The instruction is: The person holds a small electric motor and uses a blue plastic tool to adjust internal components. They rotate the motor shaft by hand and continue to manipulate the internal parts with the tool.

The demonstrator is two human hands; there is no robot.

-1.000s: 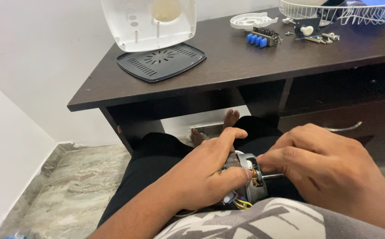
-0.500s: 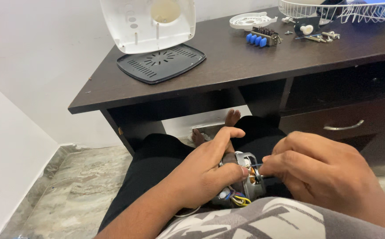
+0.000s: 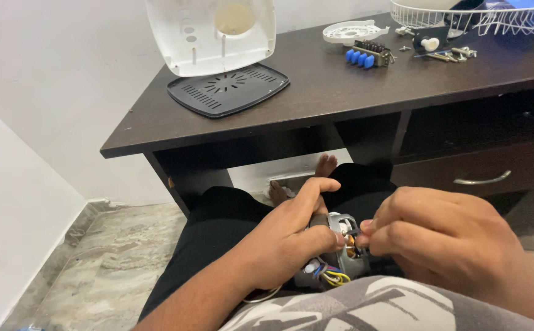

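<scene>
Gripped in the left hand (image 3: 285, 245), a small grey electric motor (image 3: 339, 254) with coloured wires rests over the lap. Right hand (image 3: 445, 236) pinches its shaft end; the desk (image 3: 316, 92) stands well apart

Left hand (image 3: 285, 245) curls closed, thumb at three o'clock; right hand (image 3: 445, 242) pinches, seemingly closed, fingertips (image 3: 368, 236) toward nine.

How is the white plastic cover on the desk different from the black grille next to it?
The white cover stands upright at the back of the desk; the black grille lies flat. The cover is pale, with a round hole near its top; the grille is dark, with slots fanning from its middle. Both are plastic panels with rounded corners, far from the hands.
</scene>
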